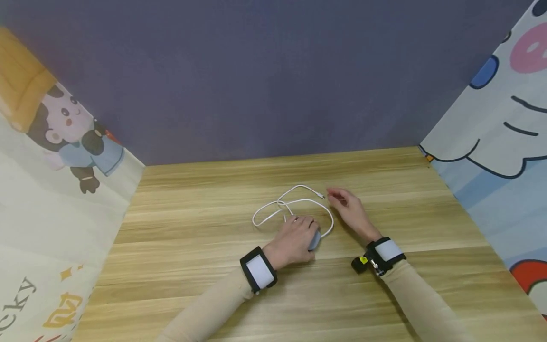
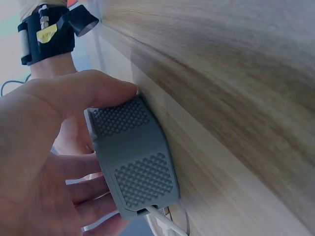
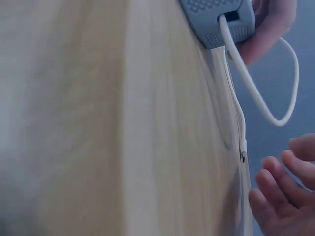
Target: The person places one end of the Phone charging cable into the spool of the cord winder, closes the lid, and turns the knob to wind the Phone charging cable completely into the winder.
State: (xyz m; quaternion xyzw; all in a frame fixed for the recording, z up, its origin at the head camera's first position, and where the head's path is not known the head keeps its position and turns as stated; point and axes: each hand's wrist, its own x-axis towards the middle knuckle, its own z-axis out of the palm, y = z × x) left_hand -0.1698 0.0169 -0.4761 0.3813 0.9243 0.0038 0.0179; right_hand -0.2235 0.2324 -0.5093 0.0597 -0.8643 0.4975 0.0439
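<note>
My left hand (image 1: 292,240) grips a grey block (image 2: 133,157) with dimpled panels, perhaps a charger in a cover. The thumb lies along one edge and the fingers reach round the far side. Out of a slot in the block's end comes a white cable (image 3: 239,61), which loops loosely over the tabletop beyond the hand. The cable's free plug (image 1: 320,195) lies just left of my right hand (image 1: 350,211). That hand holds nothing; its fingers are loosely bent, and a small gap parts the fingertips from the plug.
Under both hands is a wood-grain table (image 1: 192,209). A plain dark blue-grey panel (image 1: 273,85) stands along its far edge. Cartoon-printed sheets flank it, one at the left (image 1: 51,190) and one at the right (image 1: 491,133). Both wrists wear black straps.
</note>
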